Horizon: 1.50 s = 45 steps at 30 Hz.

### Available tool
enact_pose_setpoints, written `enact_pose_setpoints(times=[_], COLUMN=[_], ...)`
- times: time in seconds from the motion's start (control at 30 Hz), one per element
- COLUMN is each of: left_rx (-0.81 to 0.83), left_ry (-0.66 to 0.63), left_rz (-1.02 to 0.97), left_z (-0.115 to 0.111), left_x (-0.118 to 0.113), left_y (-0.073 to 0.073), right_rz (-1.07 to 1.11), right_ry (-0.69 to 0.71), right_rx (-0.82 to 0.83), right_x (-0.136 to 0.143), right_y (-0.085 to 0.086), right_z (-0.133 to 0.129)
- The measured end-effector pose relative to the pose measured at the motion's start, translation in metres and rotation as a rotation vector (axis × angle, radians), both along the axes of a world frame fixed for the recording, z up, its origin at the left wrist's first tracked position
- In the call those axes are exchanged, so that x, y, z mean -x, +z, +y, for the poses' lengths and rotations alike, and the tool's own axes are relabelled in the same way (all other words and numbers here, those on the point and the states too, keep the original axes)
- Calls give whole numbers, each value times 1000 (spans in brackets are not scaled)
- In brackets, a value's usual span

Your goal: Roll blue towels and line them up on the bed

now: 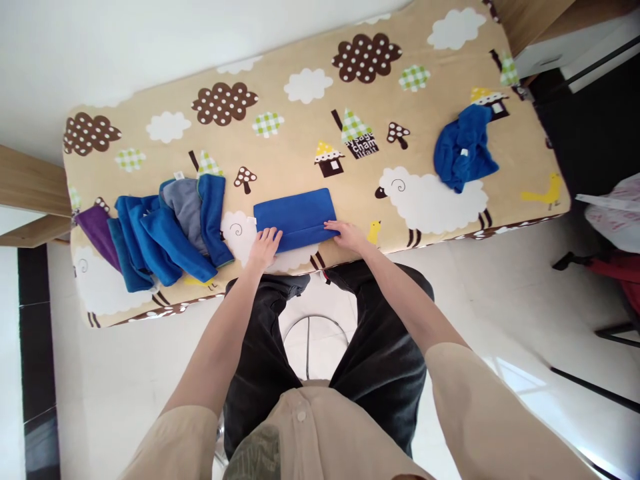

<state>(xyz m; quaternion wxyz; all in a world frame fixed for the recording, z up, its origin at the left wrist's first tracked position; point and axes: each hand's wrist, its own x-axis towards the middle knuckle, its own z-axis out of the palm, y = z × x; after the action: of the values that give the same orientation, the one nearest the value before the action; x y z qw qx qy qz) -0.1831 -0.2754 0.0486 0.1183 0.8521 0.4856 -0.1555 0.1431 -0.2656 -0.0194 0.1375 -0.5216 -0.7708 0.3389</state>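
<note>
In front of me on the bed cover lies a folded blue fleece cloth (pixel 295 208), a long rectangle with a small white tag at its left edge. A crease runs along its near side. My left hand (pixel 265 248) rests on the near left corner, fingers apart and lying on the fabric. At the right edge, the fingers of my right hand (pixel 347 236) close on the near corner. To the left is an overlapping row of blue fleece pieces (pixel 167 237), with a grey one (pixel 185 207) and a purple one (pixel 99 233) among them.
A crumpled blue fleece piece (pixel 465 150) lies toward the right end of the patterned bed cover (pixel 290 160). A round stool (pixel 316 333) is between my legs. Wooden furniture (pixel 33 183) flanks the left end, and a red item (pixel 617 267) stands at right.
</note>
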Motion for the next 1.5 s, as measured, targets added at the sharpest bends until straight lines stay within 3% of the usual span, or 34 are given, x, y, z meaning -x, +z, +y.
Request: enact_pose_setpoints(times=[0.2, 0.33, 0.43, 0.53, 0.67, 0.8, 1.0, 1.27, 1.37, 1.5], left_rx=[113, 149, 152, 100, 48, 115, 144, 168, 171, 183], left_ry=[71, -26, -89, -67, -76, -64, 194, 690, 768, 810], left_rz=[57, 46, 10, -73, -150, -148, -375, -736, -819, -769], left_z=[7, 14, 18, 19, 18, 19, 21, 19, 19, 20], left_x=[4, 23, 36, 40, 35, 40, 59, 66, 68, 70], left_y=[-16, -22, -19, -12, -5, -10, -22, -31, -36, -39], right_rz=[155, 81, 25, 1, 39, 101, 209, 306, 384, 429], right_ry=[-107, -69, -1, 33, -78, -140, -181, -315, -379, -441], right_rx=[127, 82, 12, -19, 42, 98, 165, 244, 258, 307], right_x=[-5, -7, -5, -2, -2, -5, -7, -2, -2, -4], right_y=[-9, -12, -9, -4, -1, -4, -9, 4, 0, -10], right_z=[11, 11, 9, 8, 8, 9, 14, 21, 23, 26])
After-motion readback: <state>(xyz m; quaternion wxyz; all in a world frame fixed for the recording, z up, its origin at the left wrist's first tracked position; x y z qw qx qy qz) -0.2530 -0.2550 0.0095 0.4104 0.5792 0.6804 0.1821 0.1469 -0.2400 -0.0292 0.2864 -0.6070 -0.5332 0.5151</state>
